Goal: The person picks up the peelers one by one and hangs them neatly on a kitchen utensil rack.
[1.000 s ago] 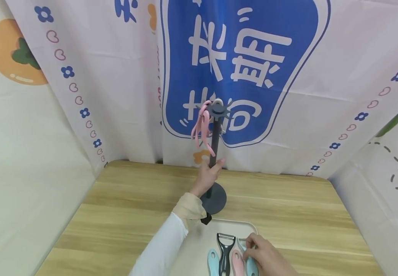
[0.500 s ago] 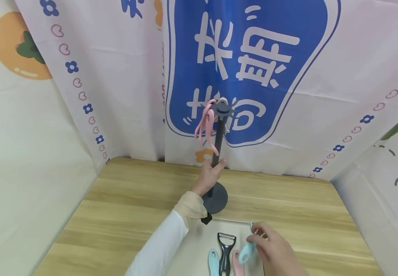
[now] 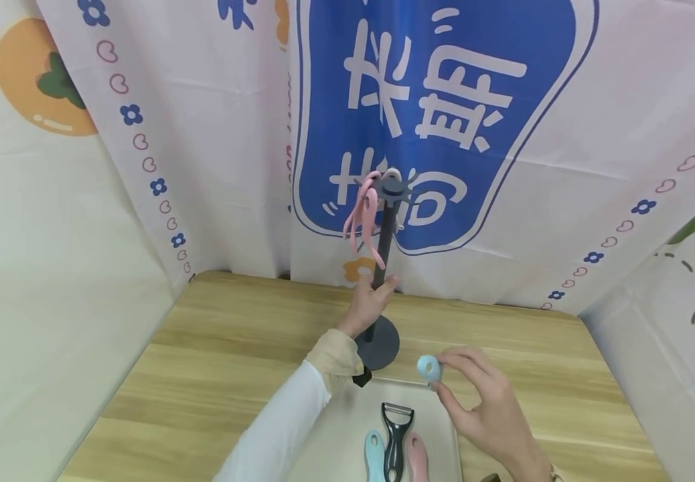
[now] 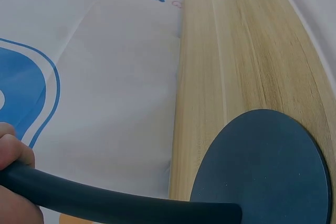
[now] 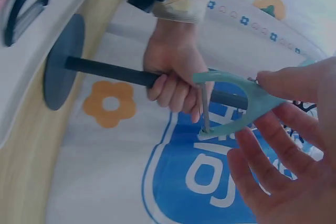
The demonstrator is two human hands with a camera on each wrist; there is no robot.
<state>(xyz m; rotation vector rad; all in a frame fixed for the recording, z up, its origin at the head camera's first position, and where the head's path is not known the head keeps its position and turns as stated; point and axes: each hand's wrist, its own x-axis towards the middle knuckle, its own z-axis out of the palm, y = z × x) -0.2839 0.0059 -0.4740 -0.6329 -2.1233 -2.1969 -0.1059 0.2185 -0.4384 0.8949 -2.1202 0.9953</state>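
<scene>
My left hand (image 3: 367, 306) grips the pole (image 3: 385, 251) of a dark hook stand, above its round base (image 3: 386, 345). In the left wrist view its fingers (image 4: 13, 148) are wrapped round the pole. Between thumb and fingers, my right hand (image 3: 492, 402) pinches a light blue peeler (image 3: 428, 368), raised over the back edge of the tray. The right wrist view shows this peeler (image 5: 257, 100) side on, its metal blade spanning two prongs and its handle partly hidden by the hand. Pink peeler-like utensils (image 3: 368, 217) hang from the stand's top.
On the wooden table (image 3: 203, 361) lies a cream tray (image 3: 335, 435). In it are a light blue peeler (image 3: 374, 452), a black peeler (image 3: 394, 438) and a pink-handled utensil (image 3: 416, 458). A printed curtain (image 3: 239, 167) hangs behind the stand.
My right hand has lifted the light blue peeler off the tray and moved it up and away from me, turning its handle end upward. The left hand keeps its grip on the pole.
</scene>
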